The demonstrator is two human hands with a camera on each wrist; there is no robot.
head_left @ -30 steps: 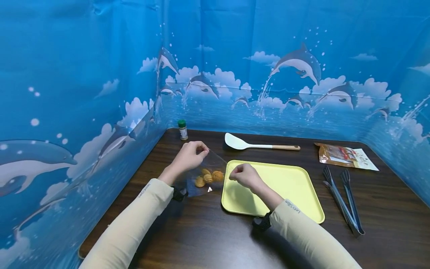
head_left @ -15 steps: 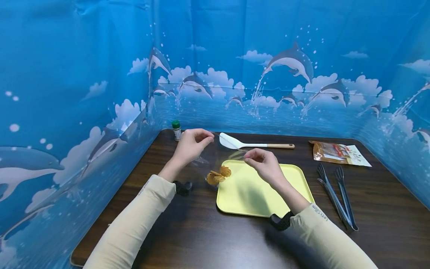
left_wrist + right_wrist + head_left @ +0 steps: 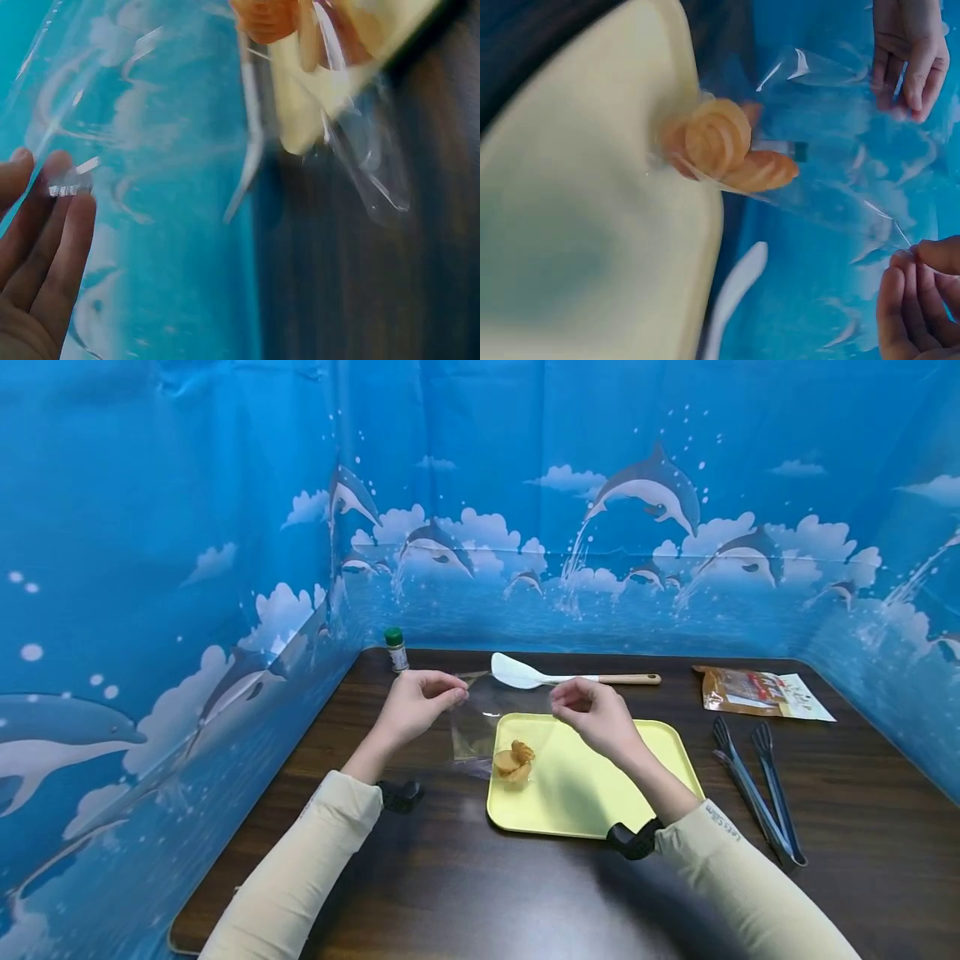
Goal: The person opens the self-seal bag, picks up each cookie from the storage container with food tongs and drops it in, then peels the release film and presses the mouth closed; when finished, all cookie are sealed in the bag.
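Observation:
A clear plastic bag (image 3: 474, 731) hangs between my hands above the table. Several small golden-brown bread pieces (image 3: 515, 762) with ridged or swirled tops are bunched in its bottom corner, over the left end of a yellow tray (image 3: 615, 810). My left hand (image 3: 420, 706) pinches one top corner of the bag between thumb and fingers; the left wrist view shows the film between the fingertips (image 3: 79, 206). Opposite it, my right hand (image 3: 597, 717) pinches the other top corner. The bag's film is nearly invisible in the head view, but its edges shine in the right wrist view.
Behind the tray lies a white spatula (image 3: 517, 672) with a wooden handle. A green-capped shaker bottle (image 3: 396, 650) stands at the back left. Metal tongs (image 3: 761, 802) lie right of the tray, below a brown and white food packet (image 3: 765, 693). Blue dolphin curtains border the table.
Both hands have moved up and the right hand away to the right. The bag has swung from the table left of the tray to over its left end, bread bunching in a lower corner.

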